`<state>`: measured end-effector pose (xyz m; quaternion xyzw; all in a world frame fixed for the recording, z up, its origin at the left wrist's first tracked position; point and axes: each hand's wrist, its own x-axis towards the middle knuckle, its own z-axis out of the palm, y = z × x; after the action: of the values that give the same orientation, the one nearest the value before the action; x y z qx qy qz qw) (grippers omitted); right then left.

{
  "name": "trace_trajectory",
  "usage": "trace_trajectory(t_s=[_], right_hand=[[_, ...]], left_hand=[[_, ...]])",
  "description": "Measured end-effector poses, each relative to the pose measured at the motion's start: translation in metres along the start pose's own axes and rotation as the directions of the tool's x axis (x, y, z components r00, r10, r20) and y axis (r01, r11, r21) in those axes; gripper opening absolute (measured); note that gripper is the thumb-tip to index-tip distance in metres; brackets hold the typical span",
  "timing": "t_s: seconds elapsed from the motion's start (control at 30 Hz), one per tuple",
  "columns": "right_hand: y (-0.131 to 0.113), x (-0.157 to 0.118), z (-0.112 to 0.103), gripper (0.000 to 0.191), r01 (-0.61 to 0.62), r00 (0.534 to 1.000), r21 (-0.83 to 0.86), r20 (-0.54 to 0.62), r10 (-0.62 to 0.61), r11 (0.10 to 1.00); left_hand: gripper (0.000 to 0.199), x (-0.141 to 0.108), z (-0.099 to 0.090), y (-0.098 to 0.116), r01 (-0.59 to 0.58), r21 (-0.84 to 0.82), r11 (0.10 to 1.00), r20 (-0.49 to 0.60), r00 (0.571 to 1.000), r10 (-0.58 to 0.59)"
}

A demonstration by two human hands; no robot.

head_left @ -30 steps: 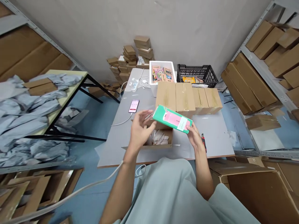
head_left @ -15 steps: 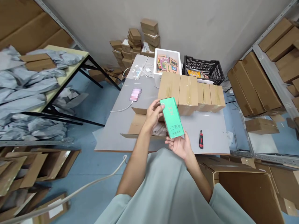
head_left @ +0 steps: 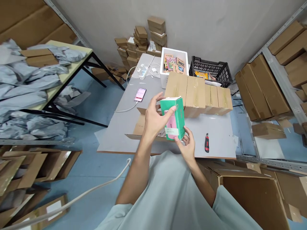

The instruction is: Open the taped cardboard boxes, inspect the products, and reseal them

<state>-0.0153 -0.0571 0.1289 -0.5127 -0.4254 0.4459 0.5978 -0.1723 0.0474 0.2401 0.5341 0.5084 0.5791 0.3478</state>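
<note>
A green box (head_left: pixel 180 119) with a pink picture and a pale label on one face is held upright, slightly tilted, above the table's front part. My left hand (head_left: pixel 154 116) grips its upper left, the thumb across the front face and the other fingers behind. At the lower right corner my right hand (head_left: pixel 187 145) holds it between thumb and fingers. Beneath and left of them lies an open cardboard box (head_left: pixel 139 126), partly hidden by my left hand and arm. A red and black cutter (head_left: pixel 207 143) rests on the table to the right.
Closed cartons (head_left: pixel 196 92) stand behind my hands on the grey table (head_left: pixel 124 127). Further back are a white foam box (head_left: pixel 174 51) and a black crate (head_left: pixel 211 65). A phone (head_left: pixel 140 95) with a cable lies at the left. A large open carton (head_left: pixel 249 198) is at the lower right.
The green box has been turned, so its pink-pictured face now shows. My left hand has its thumb across that face, and my right hand now grips the lower corner instead of supporting it open-palmed.
</note>
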Motion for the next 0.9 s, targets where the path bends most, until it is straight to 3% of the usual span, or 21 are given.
trace_trajectory(t_s=[0.13,0.23,0.37,0.53,0.6,0.7,0.8,0.9], right_hand=[[-0.013,-0.002,-0.008,0.076,-0.173,0.981,0.299,0.138,0.137,0.939],[-0.021,-0.004,-0.015,0.072,-0.353,0.928,0.43,0.278,0.25,0.831],[-0.021,-0.009,-0.017,0.064,-0.495,0.855,0.477,0.416,0.309,0.727],[-0.007,-0.007,-0.019,0.063,-0.557,0.807,0.444,0.489,0.331,0.702],[-0.003,-0.002,-0.023,0.065,-0.533,0.816,0.395,0.474,0.331,0.748],[-0.001,0.004,-0.03,0.072,-0.405,0.884,0.265,0.358,0.301,0.875],[-0.003,0.003,-0.034,0.078,-0.222,0.952,0.101,0.239,0.193,0.97],[-0.006,-0.005,-0.028,0.096,-0.043,0.98,-0.081,0.192,0.058,0.996]], left_hand=[[0.071,0.008,-0.014,-0.01,0.065,-0.263,0.963,0.07,0.996,-0.048],[0.07,0.01,-0.018,-0.024,0.17,-0.447,0.878,0.184,0.978,-0.095],[0.085,0.004,-0.014,-0.035,0.265,-0.575,0.774,0.334,0.94,-0.074],[0.076,-0.002,-0.013,-0.04,0.259,-0.539,0.801,0.327,0.941,-0.084],[0.069,-0.002,-0.015,-0.042,0.243,-0.5,0.831,0.271,0.956,-0.117],[0.065,-0.001,-0.018,-0.045,0.178,-0.42,0.89,0.143,0.981,-0.128],[0.064,-0.002,-0.019,-0.046,0.073,-0.324,0.943,0.026,0.997,-0.068],[0.062,-0.005,-0.017,-0.043,-0.018,-0.219,0.976,-0.041,0.999,0.009]])
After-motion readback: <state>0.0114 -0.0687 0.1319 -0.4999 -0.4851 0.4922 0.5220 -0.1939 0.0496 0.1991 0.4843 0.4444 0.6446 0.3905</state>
